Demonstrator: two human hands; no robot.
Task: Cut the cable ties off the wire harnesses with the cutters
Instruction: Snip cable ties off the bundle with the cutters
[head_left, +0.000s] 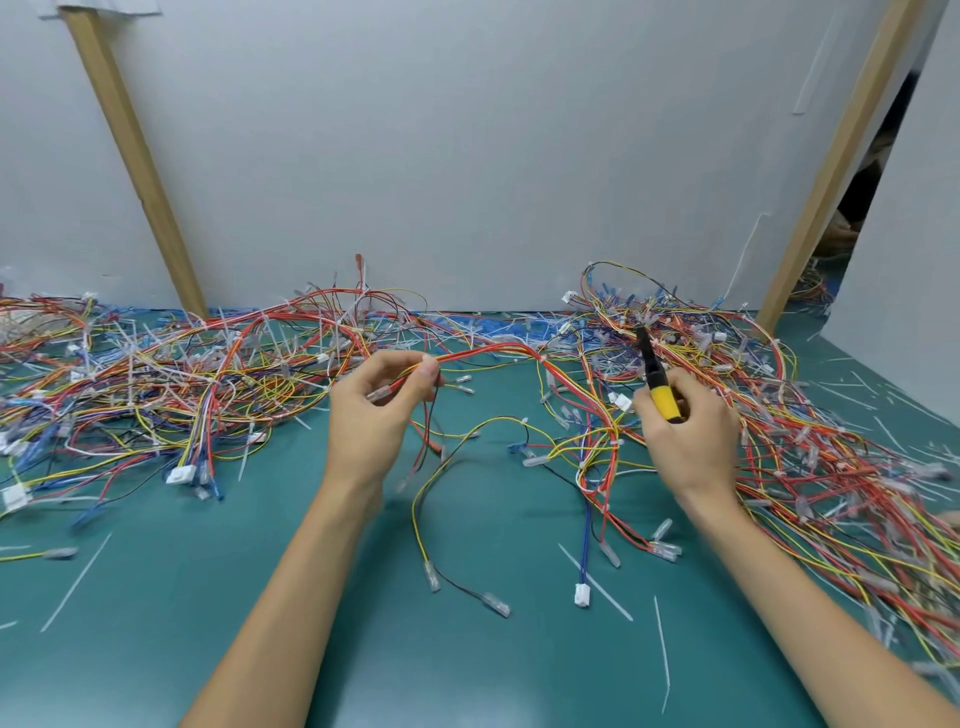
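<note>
1. A tangled left pile (156, 374) of red, yellow, blue and orange wire harnesses lies at the left of the green mat (467, 665), with white cable ties sticking out of it.
2. The left hand (374, 415) is raised over the mat. Its thumb and forefinger pinch a red-and-yellow harness (483, 354), and the other fingers curl beneath.
3. From the pinch, that harness runs right towards the far heap. Its loose ends hang down onto the mat between the forearms.
4. Cut ties (595, 582) lie scattered as white strips on the mat.
5. The right hand (691, 441) wraps its fingers round the yellow handle of the cutters (664, 400). Their black nose points up and away, apart from the held harness.
6. A right pile (810, 441) of harnesses spreads beside and beyond that hand.
</note>
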